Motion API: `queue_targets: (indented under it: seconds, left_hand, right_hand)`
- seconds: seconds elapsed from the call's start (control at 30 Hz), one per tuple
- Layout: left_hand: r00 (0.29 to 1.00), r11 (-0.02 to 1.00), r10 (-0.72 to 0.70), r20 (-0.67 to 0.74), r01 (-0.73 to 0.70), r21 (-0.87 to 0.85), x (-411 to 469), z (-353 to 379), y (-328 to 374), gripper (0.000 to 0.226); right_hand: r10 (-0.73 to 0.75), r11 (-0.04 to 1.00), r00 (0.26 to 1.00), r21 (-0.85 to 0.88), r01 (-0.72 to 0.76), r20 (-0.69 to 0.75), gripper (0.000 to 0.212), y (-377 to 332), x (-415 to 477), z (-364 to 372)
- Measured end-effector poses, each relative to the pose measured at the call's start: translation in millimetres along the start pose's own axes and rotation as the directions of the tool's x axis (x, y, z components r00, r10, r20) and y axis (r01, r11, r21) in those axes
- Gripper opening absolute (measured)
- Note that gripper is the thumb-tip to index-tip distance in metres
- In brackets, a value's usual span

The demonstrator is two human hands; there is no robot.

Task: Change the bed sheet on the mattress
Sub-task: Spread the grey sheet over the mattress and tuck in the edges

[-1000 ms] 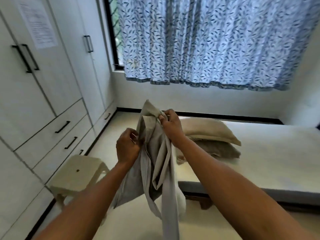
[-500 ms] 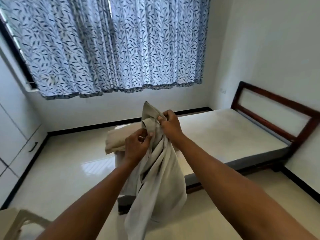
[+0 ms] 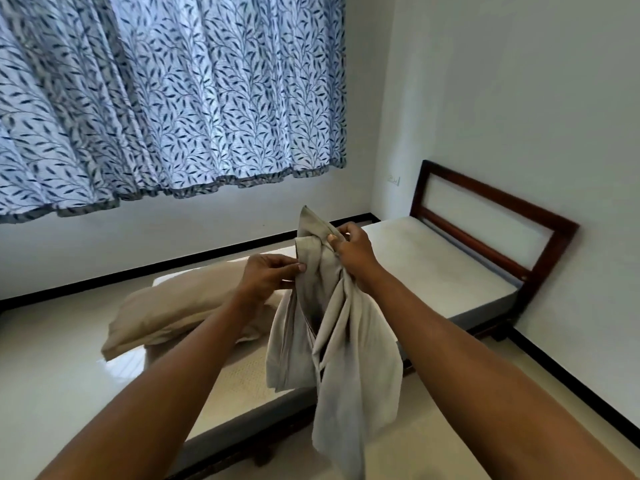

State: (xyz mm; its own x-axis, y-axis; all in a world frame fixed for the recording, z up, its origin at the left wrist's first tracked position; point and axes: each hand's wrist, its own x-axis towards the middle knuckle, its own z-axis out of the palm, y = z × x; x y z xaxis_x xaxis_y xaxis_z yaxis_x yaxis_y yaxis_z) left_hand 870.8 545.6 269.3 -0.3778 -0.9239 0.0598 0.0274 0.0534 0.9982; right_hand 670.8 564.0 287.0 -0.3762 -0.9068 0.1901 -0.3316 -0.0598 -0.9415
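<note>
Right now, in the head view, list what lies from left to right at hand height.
pillow → left hand → right hand → headboard. The bed sheet, held by both hands, overlaps them, so it is left out.

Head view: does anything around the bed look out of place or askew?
Only the pillow: it lies at the mattress end away from the headboard, overhanging the edge. The bed sheet hangs bunched from the left hand and right hand.
</note>
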Motion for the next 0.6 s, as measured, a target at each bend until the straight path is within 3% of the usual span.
queue_targets:
  seconds: [0.33, 0.47, 0.6]
  left_hand:
    - [0.921, 0.998, -0.054, 0.386, 0.063, -0.009, 173.7, 51.2, -11.4, 0.05]
    - [0.944, 0.999, -0.002, 0.329, 0.015, -0.038, 253.5, 68.4, 2.6, 0.036]
    - [0.931, 0.996, 0.046, 0.361, -0.017, -0.083, 326.8, 70.3, 23.7, 0.027]
  right_hand:
    - [-0.042, 0.996, 0.999, -0.079, 0.04, -0.017, 0.013, 29.2, 145.5, -45.5]
    - [-0.041, 0.991, 0.999, -0.128, 0.037, -0.032, 0.015, 24.1, 221.5, -53.0]
    - [-0.07, 0.991, 0.995, -0.115, 0.062, -0.071, 0.012, 13.2, 297.0, -60.0]
